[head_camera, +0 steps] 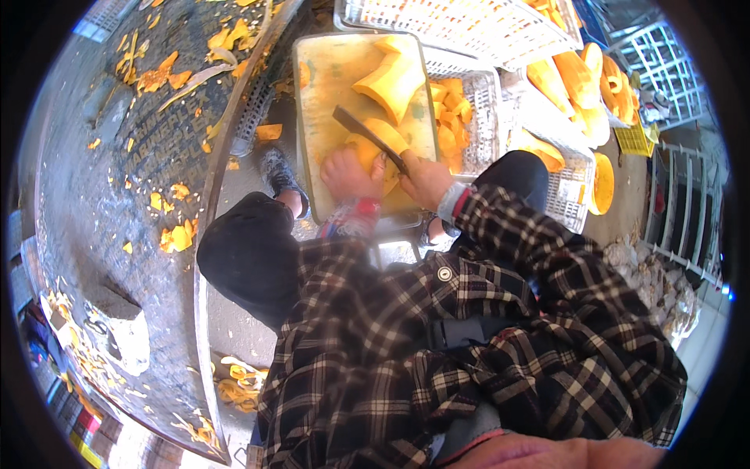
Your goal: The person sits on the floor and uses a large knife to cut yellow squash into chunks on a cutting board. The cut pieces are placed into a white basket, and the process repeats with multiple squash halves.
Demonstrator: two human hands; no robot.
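Observation:
My right hand (426, 180) is closed around the handle end of a dark-bladed knife (366, 132). The blade slants up and left over a peeled pumpkin piece (384, 132) on a worn cutting board (328, 76). My left hand (351, 174) lies on the near-left part of the pumpkin flesh, its fingers resting against it beside the blade. Farther up the board is a bigger curved chunk of peeled pumpkin (392, 79). Whether the blade has cut into the piece cannot be told. Just right of the board, a white plastic crate (483, 117) holds cut pumpkin chunks (451, 117).
More white crates (457, 29) stand beyond and to the right, with whole peeled pumpkins (562, 82) in and around them. At the left, a raised wooden edge (220, 140) borders a dark sheet (170, 129) strewn with peelings and seeds. A yellow basket (633, 140) sits far right.

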